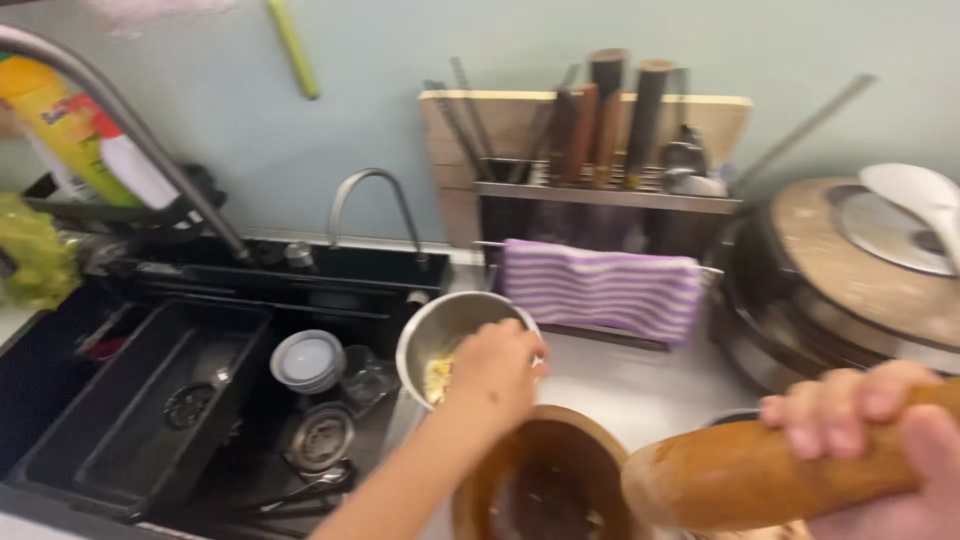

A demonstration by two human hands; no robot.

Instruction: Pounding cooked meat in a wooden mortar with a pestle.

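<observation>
The left hand (497,362) grips the steel bowl's (440,325) rim by the sink's (120,420) right edge; keep it steady above the mortar (545,485). The right hand (880,440) closes around the pestle (740,475); hold it clear.

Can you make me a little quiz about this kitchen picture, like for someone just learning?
1. True or false: the right hand grips a wooden pestle.
2. The left hand reaches into which thing? A) the black sink B) the metal bowl C) the wooden mortar
3. What colours are the stripes on the towel hanging behind the bowl?

Key:
1. True.
2. B, the metal bowl, which holds something pale yellow.
3. Purple and white.
</observation>
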